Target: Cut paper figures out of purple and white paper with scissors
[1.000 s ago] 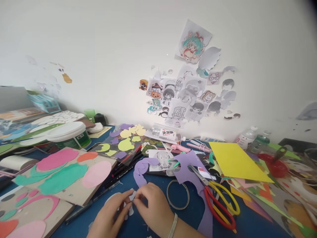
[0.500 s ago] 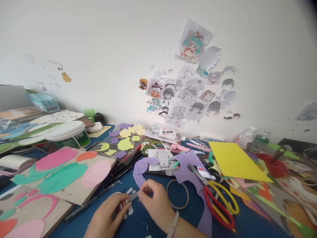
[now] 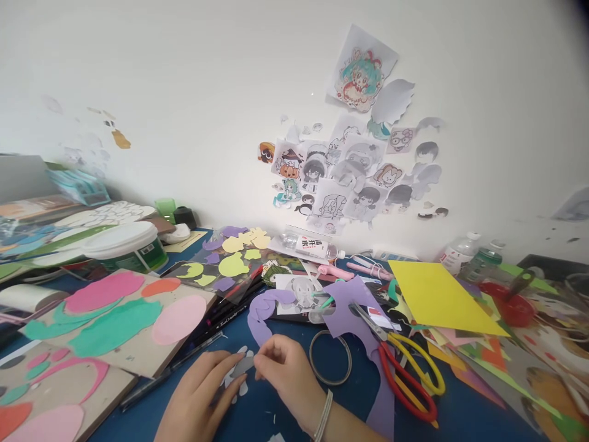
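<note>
My left hand (image 3: 202,399) lies low at the bottom middle, fingers stretched over the blue table, fingertips touching a small grey paper piece (image 3: 242,366). Facing it, my right hand (image 3: 288,377), with a bracelet on the wrist, pinches the other end of that grey piece. Small white paper cut-outs (image 3: 237,387) lie on the table under and between the two hands. A curved purple foam strip (image 3: 261,313) lies just beyond my right hand.
A clear tape ring (image 3: 330,359) and red-and-yellow scissors (image 3: 405,368) on a purple sheet (image 3: 356,307) lie right of my hands. Cardboard (image 3: 133,362) with pink and green shapes sits left. A yellow sheet (image 3: 437,298), bottles, markers (image 3: 225,319), a white tub (image 3: 126,245) and wall drawings stand behind.
Both hands lifted a small grey piece off the white cut-outs and drew slightly apart. The camera tilted a little.
</note>
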### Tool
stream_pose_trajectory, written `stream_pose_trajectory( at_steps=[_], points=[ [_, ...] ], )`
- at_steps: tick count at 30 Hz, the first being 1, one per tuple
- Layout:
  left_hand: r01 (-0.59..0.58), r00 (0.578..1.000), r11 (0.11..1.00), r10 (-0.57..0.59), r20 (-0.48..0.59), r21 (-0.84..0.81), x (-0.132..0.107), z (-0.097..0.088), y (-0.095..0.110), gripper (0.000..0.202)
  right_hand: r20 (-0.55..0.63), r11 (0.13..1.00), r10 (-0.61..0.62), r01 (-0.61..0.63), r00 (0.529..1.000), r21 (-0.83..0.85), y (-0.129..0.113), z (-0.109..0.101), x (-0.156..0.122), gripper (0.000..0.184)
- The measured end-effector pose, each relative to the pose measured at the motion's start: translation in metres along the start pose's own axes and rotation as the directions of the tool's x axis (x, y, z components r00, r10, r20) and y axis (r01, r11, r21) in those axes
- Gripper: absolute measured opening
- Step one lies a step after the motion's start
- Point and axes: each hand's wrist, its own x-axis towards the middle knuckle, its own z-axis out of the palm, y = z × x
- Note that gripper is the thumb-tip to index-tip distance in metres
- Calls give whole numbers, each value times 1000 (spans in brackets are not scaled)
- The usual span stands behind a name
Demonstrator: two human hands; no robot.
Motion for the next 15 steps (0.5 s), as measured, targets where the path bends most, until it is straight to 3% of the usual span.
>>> stream_pose_trajectory(
  at_steps=[7,15],
  points=[
    [-27,1000,1000,27,2,-12,1,0,0,23,-23,985,-60,56,998,-165,-4,-5,0,6],
    [-25,1000,1000,25,19,10,0,-1,0,25,-22,975,-83,76,996,-210,-1,-7,1,9]
  ],
)
